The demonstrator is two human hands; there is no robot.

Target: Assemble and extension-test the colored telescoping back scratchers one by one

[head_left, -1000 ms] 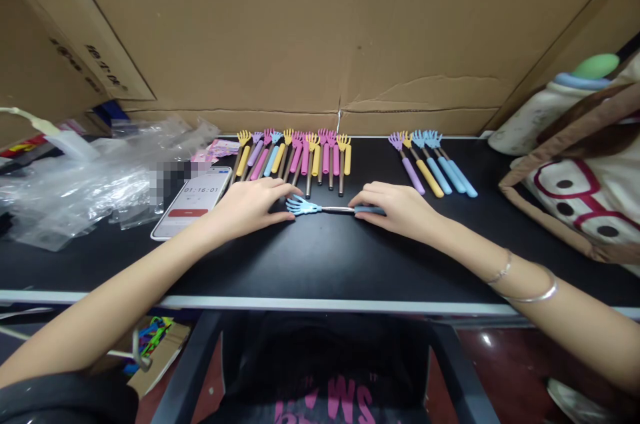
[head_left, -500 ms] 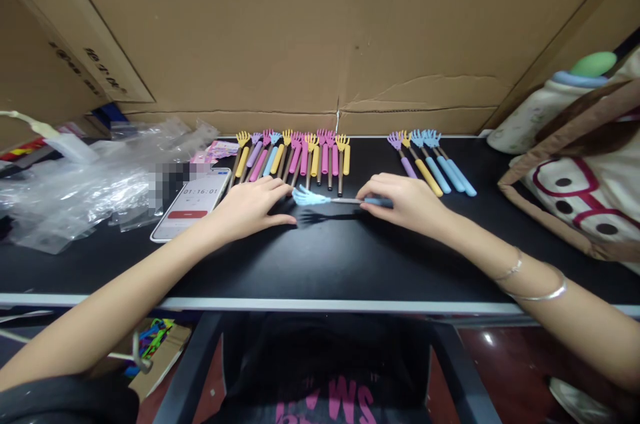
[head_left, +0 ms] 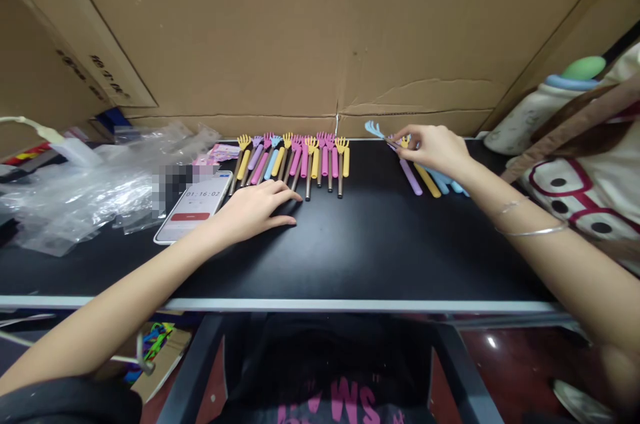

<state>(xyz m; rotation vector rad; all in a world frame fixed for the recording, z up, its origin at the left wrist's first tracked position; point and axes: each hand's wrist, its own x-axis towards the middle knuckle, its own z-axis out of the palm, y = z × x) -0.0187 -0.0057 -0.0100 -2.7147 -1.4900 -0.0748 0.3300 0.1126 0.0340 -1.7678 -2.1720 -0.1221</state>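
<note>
My right hand [head_left: 434, 149] pinches a light blue back scratcher [head_left: 373, 129], its claw end pointing left, above the right-hand group. Under and beside that hand lie a purple back scratcher [head_left: 411, 177], a yellow back scratcher [head_left: 427, 181] and blue handles [head_left: 453, 185] partly hidden by the hand. My left hand [head_left: 255, 209] rests on the black table with its fingers apart and nothing held. Just beyond its fingertips is a row of back scratchers [head_left: 325, 161] in pink, yellow, purple and blue, some of their dark rods behind the hand.
A phone [head_left: 193, 205] showing a timer lies left of my left hand, beside clear plastic bags [head_left: 110, 177]. To the right stand a bottle [head_left: 537, 111] and a bag with a glasses pattern [head_left: 570, 187]. Cardboard [head_left: 280, 31] walls the table's back.
My right hand has moved back and to the right with the blue back scratcher, from the middle of the table to the right-hand group. The left hand stays nearly in place.
</note>
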